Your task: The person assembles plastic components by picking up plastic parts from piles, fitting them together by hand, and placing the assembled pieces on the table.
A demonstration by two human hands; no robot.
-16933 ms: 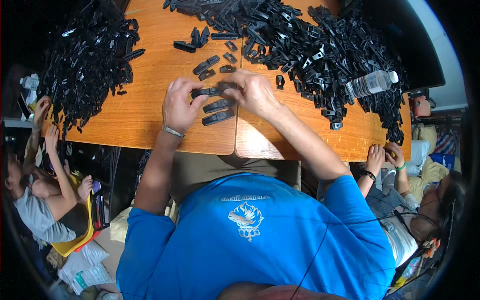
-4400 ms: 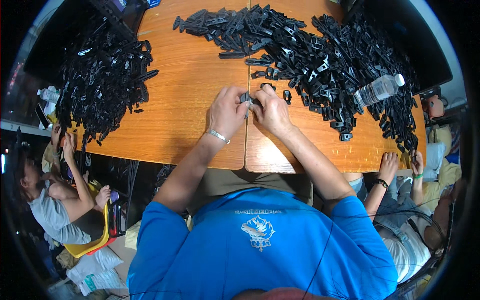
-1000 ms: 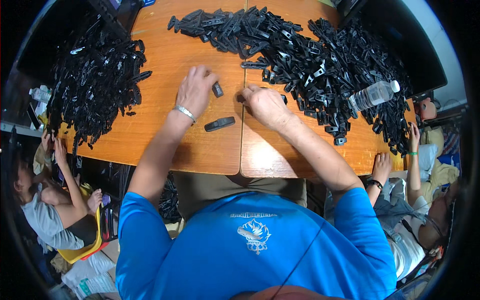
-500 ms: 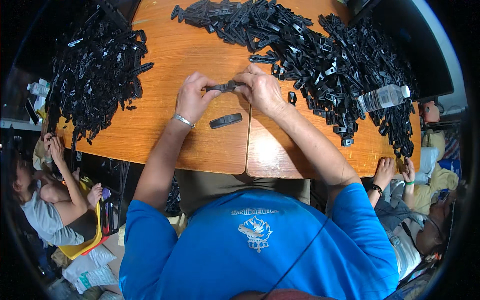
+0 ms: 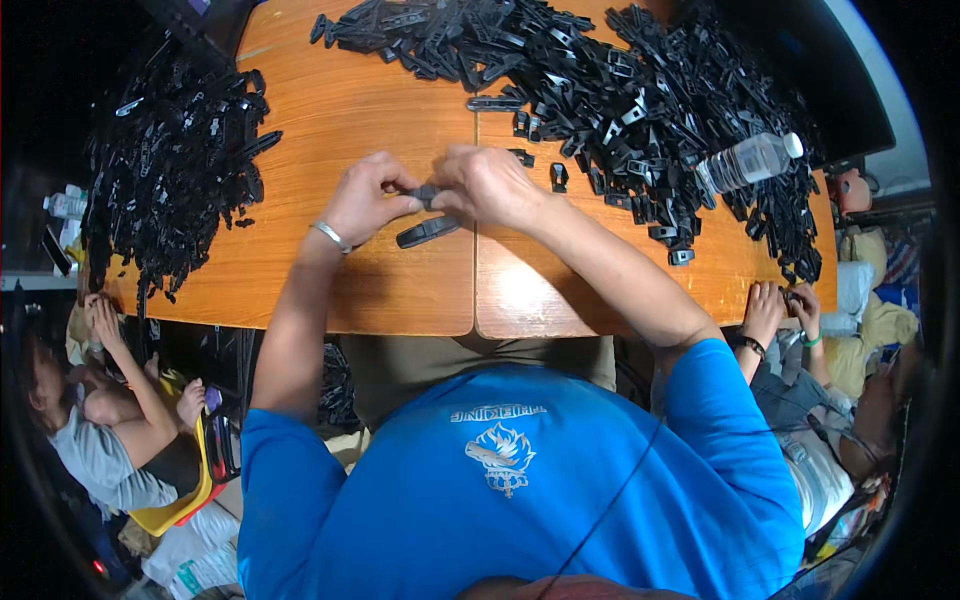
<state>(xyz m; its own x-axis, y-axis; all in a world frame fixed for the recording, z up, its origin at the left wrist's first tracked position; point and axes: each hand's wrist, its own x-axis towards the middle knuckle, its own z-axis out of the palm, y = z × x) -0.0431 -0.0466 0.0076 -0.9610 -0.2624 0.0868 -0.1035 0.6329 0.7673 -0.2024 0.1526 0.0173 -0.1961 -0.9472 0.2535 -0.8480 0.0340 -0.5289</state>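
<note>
Over the middle of the table, both hands meet at a small black plastic part [image 5: 428,193]. My left hand [image 5: 366,203] is closed, pinching one end of it between thumb and fingers. At the other end my right hand [image 5: 494,188] is also closed on it; those fingers are slightly blurred and cover much of the part. A longer black plastic clip piece [image 5: 427,232] lies on the wood just below the hands, on my side. It appears apart from the held part.
A heap of black plastic pieces [image 5: 170,180] covers the table's left side; another heap [image 5: 640,120] spreads from the far middle to the right. A clear bottle [image 5: 748,163] lies on the right heap. Persons sit at left and right, a co-worker's hands [image 5: 780,308] at the right edge.
Both hands have come toward me with the black part, nearer the loose clip piece, and my right hand has moved closer to the left. The whole view has shifted slightly.
</note>
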